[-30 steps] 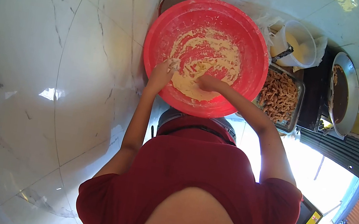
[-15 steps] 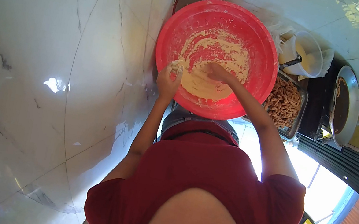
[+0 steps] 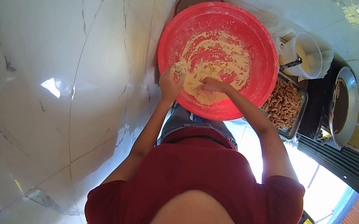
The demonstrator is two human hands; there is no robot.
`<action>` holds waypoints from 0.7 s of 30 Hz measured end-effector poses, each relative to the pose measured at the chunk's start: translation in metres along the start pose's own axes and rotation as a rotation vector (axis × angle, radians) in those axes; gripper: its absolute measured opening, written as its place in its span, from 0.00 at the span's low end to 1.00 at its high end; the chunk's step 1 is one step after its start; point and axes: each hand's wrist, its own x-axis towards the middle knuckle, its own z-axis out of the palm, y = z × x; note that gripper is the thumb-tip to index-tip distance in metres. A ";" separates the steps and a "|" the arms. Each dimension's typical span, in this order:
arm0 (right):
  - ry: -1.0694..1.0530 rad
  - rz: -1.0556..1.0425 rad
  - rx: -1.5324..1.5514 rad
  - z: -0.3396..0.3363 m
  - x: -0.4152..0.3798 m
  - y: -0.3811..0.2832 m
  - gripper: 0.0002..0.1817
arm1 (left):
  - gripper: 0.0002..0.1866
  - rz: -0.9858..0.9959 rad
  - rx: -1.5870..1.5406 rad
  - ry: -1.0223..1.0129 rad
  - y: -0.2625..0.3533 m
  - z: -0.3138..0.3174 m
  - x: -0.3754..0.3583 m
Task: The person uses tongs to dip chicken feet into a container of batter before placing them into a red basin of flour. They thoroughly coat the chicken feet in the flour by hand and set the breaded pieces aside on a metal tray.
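A large red basin (image 3: 262,73) holds pale yellow flour (image 3: 231,56), spread in streaks over its bottom. My left hand (image 3: 171,82) is at the basin's lower left rim, its fingers curled around a flour-coated lump (image 3: 180,68). Inside the basin, my right hand (image 3: 214,85) touches the flour near the middle; its fingers are bent down, and their tips are too small and floury to tell whether they grip anything.
Right of the basin is a metal tray (image 3: 302,109) of brown fried strips (image 3: 283,101). A white bucket (image 3: 310,55) stands behind it. A wide pan (image 3: 355,106) of dark liquid is farther right. Tiled wall (image 3: 54,67) lies close on the left.
My right hand has moved down and slightly left through the flour, its fingers now more bent. The flour under it has been pushed about. My left hand has barely shifted.
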 end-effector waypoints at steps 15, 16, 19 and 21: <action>0.121 -0.039 -0.261 0.021 0.001 -0.019 0.18 | 0.13 -0.009 0.020 -0.033 0.003 -0.003 0.001; -0.074 0.001 -0.138 0.004 0.005 -0.018 0.17 | 0.12 0.016 0.032 -0.008 0.004 -0.002 0.002; 0.252 -0.300 -0.144 -0.023 0.030 0.030 0.14 | 0.12 0.000 0.005 -0.023 0.005 -0.003 0.002; 0.494 -0.338 -0.019 -0.029 0.048 0.049 0.14 | 0.12 -0.005 0.014 -0.019 0.004 -0.002 0.001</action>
